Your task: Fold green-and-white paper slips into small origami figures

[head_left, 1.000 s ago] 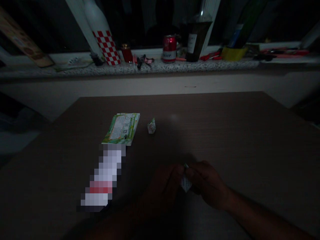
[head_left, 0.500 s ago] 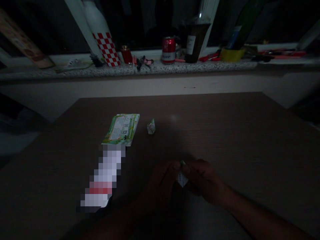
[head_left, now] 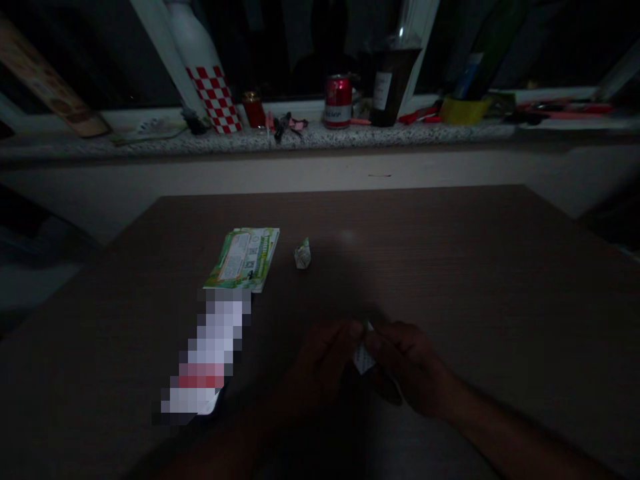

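Between both hands is a small folded piece of printed paper, white with a bit of green at its top. My left hand pinches its left edge with thumb and fingers. The right edge is gripped by my right hand, its thumb near the paper's upper tip. Beyond the hands, a small folded paper piece with green and white print stands on the table. Left of that lies a stack of green printed sheets or booklets. Dim light hides the fingers' undersides.
A phone-like device with a blurred bright screen lies left of my hands on the brown table. Along the windowsill stand a checkered bottle, a red can, a dark cup and a yellow tape roll.
The held paper has turned slightly between my fingers, and my right hand's lower fingers have spread a little downward. Everything on the table stays where it was.
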`<state>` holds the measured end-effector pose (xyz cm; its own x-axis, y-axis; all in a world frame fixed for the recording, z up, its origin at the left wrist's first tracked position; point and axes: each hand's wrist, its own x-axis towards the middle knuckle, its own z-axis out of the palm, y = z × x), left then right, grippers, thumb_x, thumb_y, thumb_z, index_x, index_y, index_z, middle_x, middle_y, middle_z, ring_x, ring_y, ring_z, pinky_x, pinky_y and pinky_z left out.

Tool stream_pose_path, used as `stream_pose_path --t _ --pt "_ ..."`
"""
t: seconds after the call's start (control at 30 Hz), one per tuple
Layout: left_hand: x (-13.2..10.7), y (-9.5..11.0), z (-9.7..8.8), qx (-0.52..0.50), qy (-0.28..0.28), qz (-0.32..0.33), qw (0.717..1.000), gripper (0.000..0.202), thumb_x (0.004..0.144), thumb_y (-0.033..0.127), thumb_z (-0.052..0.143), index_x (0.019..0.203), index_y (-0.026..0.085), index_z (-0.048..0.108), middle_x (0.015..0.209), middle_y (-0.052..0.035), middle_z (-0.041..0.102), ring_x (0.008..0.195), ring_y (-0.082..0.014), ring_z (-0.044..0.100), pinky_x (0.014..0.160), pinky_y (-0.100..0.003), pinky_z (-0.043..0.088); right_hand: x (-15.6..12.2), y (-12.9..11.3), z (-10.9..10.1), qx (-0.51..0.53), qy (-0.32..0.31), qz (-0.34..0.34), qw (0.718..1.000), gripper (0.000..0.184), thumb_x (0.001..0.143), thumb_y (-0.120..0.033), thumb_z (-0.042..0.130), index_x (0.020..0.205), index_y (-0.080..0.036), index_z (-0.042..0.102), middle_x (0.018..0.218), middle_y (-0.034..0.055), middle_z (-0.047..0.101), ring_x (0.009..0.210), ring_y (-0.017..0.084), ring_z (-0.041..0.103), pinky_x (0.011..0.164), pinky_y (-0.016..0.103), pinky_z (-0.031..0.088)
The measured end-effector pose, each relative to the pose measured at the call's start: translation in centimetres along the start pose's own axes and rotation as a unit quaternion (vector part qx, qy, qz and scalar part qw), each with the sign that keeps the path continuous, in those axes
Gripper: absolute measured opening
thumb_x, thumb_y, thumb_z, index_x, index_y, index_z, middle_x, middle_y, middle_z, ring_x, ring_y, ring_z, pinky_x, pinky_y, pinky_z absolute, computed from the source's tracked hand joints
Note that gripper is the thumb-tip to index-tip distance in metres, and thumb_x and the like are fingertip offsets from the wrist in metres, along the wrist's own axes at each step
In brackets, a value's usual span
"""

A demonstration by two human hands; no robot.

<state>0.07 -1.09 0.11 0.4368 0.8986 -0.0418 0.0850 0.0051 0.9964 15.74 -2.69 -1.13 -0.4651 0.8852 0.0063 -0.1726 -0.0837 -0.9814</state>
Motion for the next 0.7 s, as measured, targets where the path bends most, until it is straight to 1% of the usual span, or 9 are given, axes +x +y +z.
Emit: stream_pose_path --t 0.13,0.2,0.27,0.37,0.5,0.6,0.7 --pt "0.4 -0.1 0.2 -0.065 -0.035 -0.026 0.997 0.047 0.09 0.053 0.042 0.063 0.015 0.05 0.057 0.0029 0.042 0.052 -0.0096 0.038 0.05 -0.022 0.031 -0.2 -0.2 0.6 0.022 0.034 -0.01 0.999 0.043 0.095 -0.046 0.044 0.064 -0.016 0.049 0.041 -0.0077 0.039 0.032 0.004 0.031 0.032 0.015 0.023" --pt "0.5 -0.3 0.3 -0.083 -0.036 -0.031 0.995 0.047 0.089 0.054 0.043 0.063 0.016 0.05 0.057 0.0027 0.042 0.053 -0.0098 0.039 0.05 -0.022 0.031 -0.1 -0.3 0.7 0.022 0.037 -0.015 0.999 0.045 0.095 -0.046 0.043 0.062 -0.016 0.049 0.04 -0.0074 0.039 0.031 0.004 0.031 0.032 0.015 0.023" --pt "0.5 -0.7 0.3 -0.102 -0.033 -0.034 0.994 0.048 0.089 0.055 0.044 0.063 0.016 0.049 0.057 0.0025 0.043 0.052 -0.0097 0.038 0.049 -0.022 0.03 -0.1 -0.3 0.5 0.029 0.031 -0.008 0.999 0.044 0.095 -0.046 0.044 0.063 -0.016 0.049 0.04 -0.0075 0.04 0.031 0.004 0.032 0.031 0.015 0.023" --pt "0.6 -1.1 0.3 -0.137 -0.013 -0.039 0.99 0.047 0.087 0.055 0.048 0.061 0.016 0.048 0.057 0.0028 0.042 0.052 -0.0093 0.037 0.049 -0.022 0.029 0.1 0.0 0.1 0.053 0.009 0.018 0.998 0.041 0.093 -0.048 0.046 0.069 -0.016 0.052 0.041 -0.009 0.038 0.031 0.004 0.03 0.031 0.014 0.023" --pt "0.6 -0.7 0.0 -0.138 0.012 -0.027 0.99 0.042 0.085 0.05 0.055 0.061 0.016 0.047 0.057 0.0045 0.037 0.052 -0.0081 0.032 0.048 -0.021 0.028 0.3 0.4 -0.2 0.052 -0.007 0.032 0.998 0.041 0.093 -0.048 0.047 0.069 -0.016 0.051 0.042 -0.0087 0.039 0.032 0.004 0.031 0.031 0.014 0.023" --pt "0.4 -0.3 -0.1 -0.14 0.005 -0.005 0.99 0.039 0.088 0.045 0.054 0.063 0.015 0.049 0.058 0.0044 0.038 0.053 -0.0079 0.032 0.049 -0.021 0.029 0.4 0.4 -0.3 0.049 -0.014 0.021 0.998 0.041 0.093 -0.047 0.047 0.068 -0.015 0.051 0.043 -0.0081 0.04 0.034 0.004 0.032 0.032 0.014 0.024" --pt "0.4 -0.2 -0.3 -0.149 -0.012 -0.006 0.989 0.038 0.089 0.044 0.052 0.065 0.015 0.051 0.059 0.0038 0.04 0.053 -0.0084 0.034 0.05 -0.021 0.03 0.4 0.2 -0.4 0.046 -0.023 0.015 0.999 0.041 0.093 -0.048 0.047 0.067 -0.016 0.05 0.043 -0.0084 0.039 0.034 0.004 0.031 0.033 0.015 0.023"
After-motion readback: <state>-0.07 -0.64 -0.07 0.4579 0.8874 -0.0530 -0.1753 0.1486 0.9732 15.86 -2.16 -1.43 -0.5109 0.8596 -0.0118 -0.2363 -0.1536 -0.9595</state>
